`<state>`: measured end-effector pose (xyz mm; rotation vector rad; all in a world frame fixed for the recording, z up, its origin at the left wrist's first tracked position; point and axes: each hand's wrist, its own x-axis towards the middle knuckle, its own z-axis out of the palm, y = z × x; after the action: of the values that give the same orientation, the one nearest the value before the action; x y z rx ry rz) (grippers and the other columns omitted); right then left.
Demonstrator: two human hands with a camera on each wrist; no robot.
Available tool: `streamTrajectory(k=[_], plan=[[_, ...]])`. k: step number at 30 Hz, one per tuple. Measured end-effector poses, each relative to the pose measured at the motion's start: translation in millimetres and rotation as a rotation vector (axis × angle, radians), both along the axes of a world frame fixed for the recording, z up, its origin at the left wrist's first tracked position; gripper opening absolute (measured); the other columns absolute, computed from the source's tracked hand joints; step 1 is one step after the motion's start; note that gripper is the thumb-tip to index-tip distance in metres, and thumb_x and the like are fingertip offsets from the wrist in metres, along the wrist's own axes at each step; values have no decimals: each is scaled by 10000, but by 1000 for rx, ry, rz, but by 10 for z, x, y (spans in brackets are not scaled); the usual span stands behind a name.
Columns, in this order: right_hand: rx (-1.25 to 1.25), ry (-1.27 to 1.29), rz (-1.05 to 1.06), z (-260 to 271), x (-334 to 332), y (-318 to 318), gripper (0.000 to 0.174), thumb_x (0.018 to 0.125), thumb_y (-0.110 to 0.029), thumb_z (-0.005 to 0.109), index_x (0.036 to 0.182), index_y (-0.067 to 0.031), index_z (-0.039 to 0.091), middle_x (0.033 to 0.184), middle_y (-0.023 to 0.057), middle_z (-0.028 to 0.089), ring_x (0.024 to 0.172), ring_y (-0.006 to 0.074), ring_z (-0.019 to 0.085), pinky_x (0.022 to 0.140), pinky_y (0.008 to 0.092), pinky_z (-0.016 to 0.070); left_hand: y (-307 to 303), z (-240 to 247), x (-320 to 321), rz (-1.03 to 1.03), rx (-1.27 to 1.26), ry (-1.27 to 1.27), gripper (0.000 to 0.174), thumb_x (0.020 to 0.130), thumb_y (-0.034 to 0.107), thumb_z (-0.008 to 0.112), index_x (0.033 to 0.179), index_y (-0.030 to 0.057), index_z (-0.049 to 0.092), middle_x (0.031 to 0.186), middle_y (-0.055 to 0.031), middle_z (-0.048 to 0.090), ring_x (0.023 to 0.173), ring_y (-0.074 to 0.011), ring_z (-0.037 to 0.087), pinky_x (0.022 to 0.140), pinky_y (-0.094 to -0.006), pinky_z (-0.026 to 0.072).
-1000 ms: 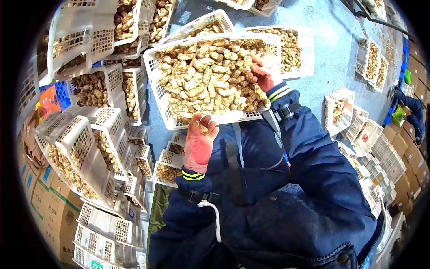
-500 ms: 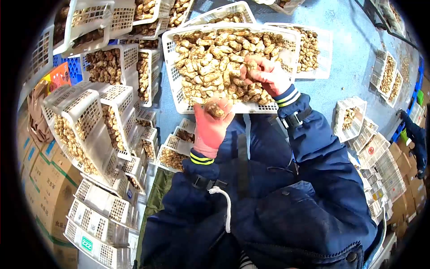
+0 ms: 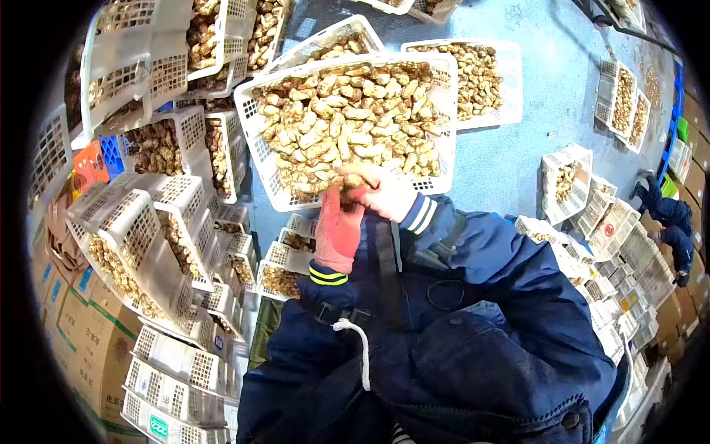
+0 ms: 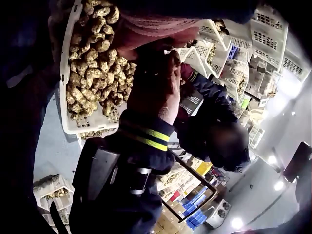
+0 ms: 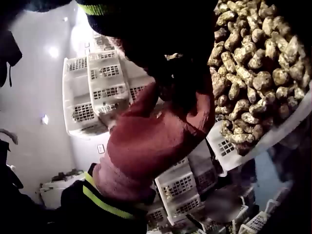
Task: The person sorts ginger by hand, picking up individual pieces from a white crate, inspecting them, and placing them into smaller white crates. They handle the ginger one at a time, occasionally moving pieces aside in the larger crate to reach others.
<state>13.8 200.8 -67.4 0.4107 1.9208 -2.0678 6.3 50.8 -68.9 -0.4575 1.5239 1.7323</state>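
A white plastic basket [image 3: 255, 152] piled with knobby, pale-brown mushrooms [image 3: 362, 111] stands in front of me. At its near edge my two gloved hands meet. My left hand [image 3: 339, 237], in a pink glove, points its fingers up and grips a brown mushroom [image 3: 348, 198]. From the right, my right hand [image 3: 388, 196] reaches across with its fingers curled at the same spot. Both wrist views show the hands close together, the left hand's pink palm [image 5: 151, 141] plain in the right one. Deep shadow there hides what lies between the fingers.
A second filled basket [image 3: 510, 81] lies behind on the right. Stacked baskets [image 3: 111, 244] of mushrooms crowd the left, above cardboard boxes [image 3: 92, 340]. More baskets [image 3: 566, 185] stand on the blue floor at right. Another person [image 3: 665, 222] is at the far right.
My right hand has come from the pile at the basket's right side to my left hand at the near edge. The left hand has stayed near that edge, gripping a mushroom.
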Motion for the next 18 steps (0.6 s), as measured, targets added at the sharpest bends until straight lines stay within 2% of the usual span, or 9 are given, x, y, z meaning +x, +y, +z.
streamTrajectory(k=[1, 2, 3, 5, 6, 9, 13, 15, 18], plan=[[-193, -96, -28, 63, -11, 94, 420, 746, -155, 606, 1140, -43, 509, 1065, 106, 578, 1001, 212, 545, 882, 299, 404, 53, 57, -36, -4, -1, -1, 348, 888, 185, 515, 1147, -34, 434, 1060, -89, 529, 993, -194, 510, 877, -311, 418], [-476, -203, -89, -13, 19, 156, 428, 760, -178, 600, 1133, 3, 494, 1040, 83, 585, 978, 169, 541, 854, 264, 408, 104, 103, -68, 210, 227, -193, 356, 891, 231, 502, 1143, -15, 450, 1066, -89, 528, 1013, -192, 497, 896, -319, 408], [-439, -91, -119, -113, -19, 162, 456, 779, -213, 589, 1130, 52, 469, 1002, 98, 588, 934, 159, 544, 835, 257, 412, 138, 120, -80, 425, 456, -386, 368, 893, 278, 490, 1139, 4, 466, 1072, -89, 527, 1034, -190, 484, 914, -327, 397], [-797, -281, -213, -157, 124, 356, 467, 795, -216, 568, 1153, 58, 446, 983, 130, 581, 864, 148, 550, 806, 261, 422, 75, 45, -32, 381, 469, -362, 359, 895, 286, 485, 1138, 22, 475, 1085, -96, 525, 1039, -191, 483, 920, -337, 393], [-955, -221, -158, -200, 68, 420, 500, 811, -230, 564, 1190, 56, 407, 961, 137, 574, 801, 141, 550, 781, 276, 437, 82, 40, -30, 429, 480, -407, 331, 899, 268, 479, 1135, 36, 483, 1094, -88, 530, 1041, -206, 496, 919, -355, 393], [-1131, -300, -390, -76, 104, 468, 477, 838, -178, 528, 1236, 28, 366, 801, 70, 533, 702, 152, 486, 692, 237, 424, 100, 34, -47, 446, 468, -460, 304, 900, 253, 478, 1132, 57, 497, 1094, -74, 544, 1048, -220, 509, 911, -372, 397], [-1151, -269, -411, -18, 102, 558, 572, 825, -204, 579, 1277, 4, 298, 1037, 144, 534, 985, 239, 547, 884, 334, 416, 93, -8, -41, 418, 480, -507, 308, 903, 249, 475, 1152, 70, 500, 1088, -63, 559, 1040, -217, 518, 888, -373, 410], [-1169, -218, -429, -89, 102, 562, 607, 798, -150, 611, 1286, -11, 277, 1090, 151, 516, 940, 239, 572, 838, 319, 452, 86, -31, -35, 419, 464, -531, 304, 904, 248, 474, 1146, 66, 504, 1077, -64, 565, 1034, -216, 522, 882, -373, 414], [-1124, -291, -412, -156, 117, 598, 574, 770, -133, 634, 1244, 10, 343, 1023, 165, 557, 908, 232, 584, 788, 306, 472, 107, -32, -26, 437, 466, -572, 298, 905, 247, 473, 1133, 59, 511, 1061, -68, 573, 1020, -220, 530, 877, -375, 418]])
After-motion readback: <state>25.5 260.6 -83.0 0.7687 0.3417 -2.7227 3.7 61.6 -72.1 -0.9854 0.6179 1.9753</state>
